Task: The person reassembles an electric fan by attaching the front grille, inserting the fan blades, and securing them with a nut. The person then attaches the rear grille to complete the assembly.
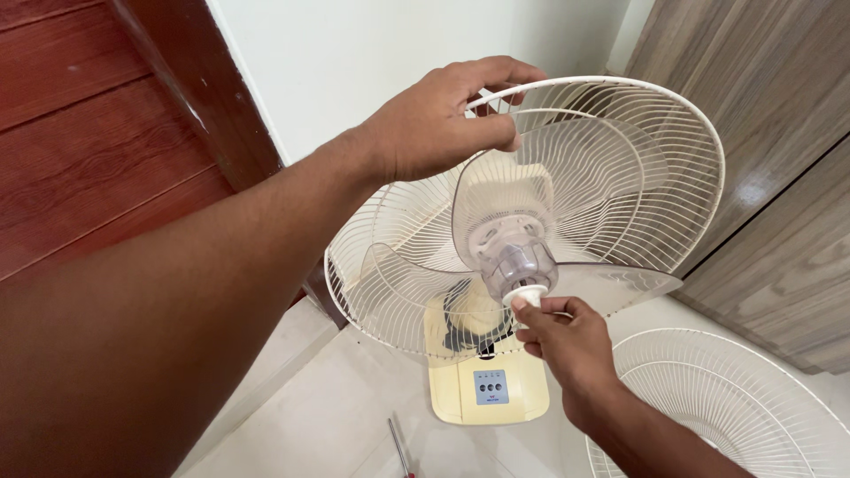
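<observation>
Head view: your left hand (443, 119) is closed over the top rim of the rear fan guard (620, 168), fingers curled across the wire and thumb pressed beneath, so the guard is held firmly at its upper left edge. Your right hand (567, 341) sits below the centre of the fan, thumb and forefinger pinched shut on the small white blade cap (529, 295). That cap lies at the tip of the clear hub (521, 263), directly above your right knuckles and well below your left hand. The translucent fan blades (496, 199) spread out from the hub in front of the guard. The cream fan body (487, 389), with a blue button panel, stands beneath the guard on the pale tiled floor (328, 416). A detached front guard (726, 398) lies on the floor just right of your right forearm. A red-handled tool (400, 447) lies on the floor near the body. A reddish wooden door (97, 115) stands at left, grey wood panels (779, 221) at right.
</observation>
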